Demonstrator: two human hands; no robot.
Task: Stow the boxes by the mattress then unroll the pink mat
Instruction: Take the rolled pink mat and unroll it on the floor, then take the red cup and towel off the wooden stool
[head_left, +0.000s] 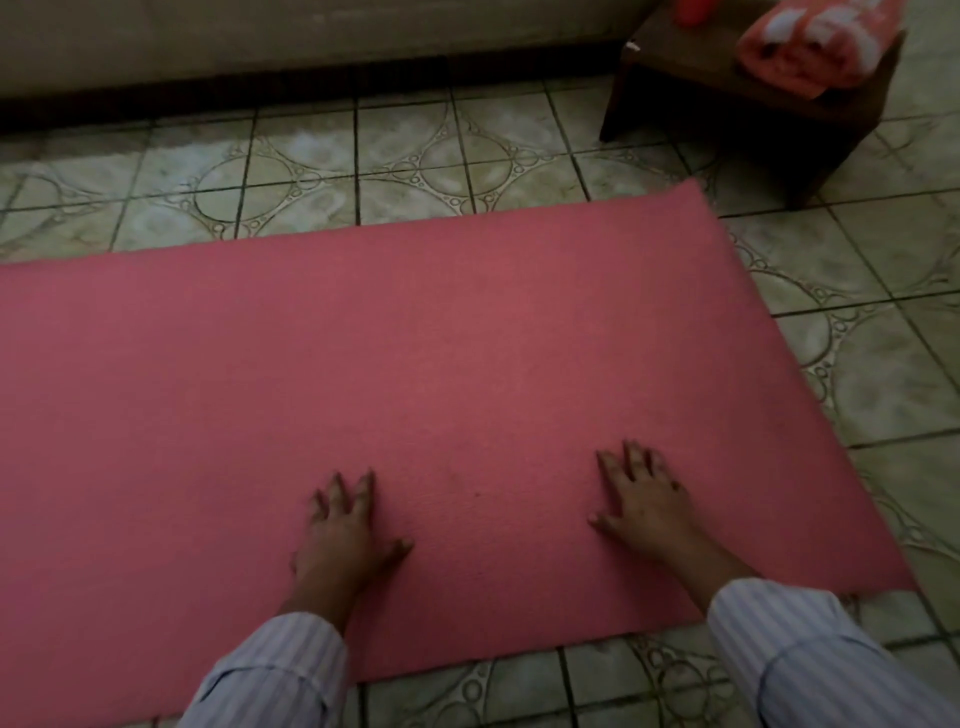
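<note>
Pink mat (415, 364) lies unrolled and flat on the tiled floor (883, 364), near the pale mattress (260, 36) along the top. Left hand (345, 530) and right hand (644, 499) press palm-down on it, fingers spread, grasping nothing. A wooden stool (691, 98) holds a folded orange towel (815, 47)

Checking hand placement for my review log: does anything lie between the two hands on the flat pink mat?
Nothing: in the head view, only bare flat pink mat lies between the left hand and the right hand, both pressed palm-down on it.
</note>
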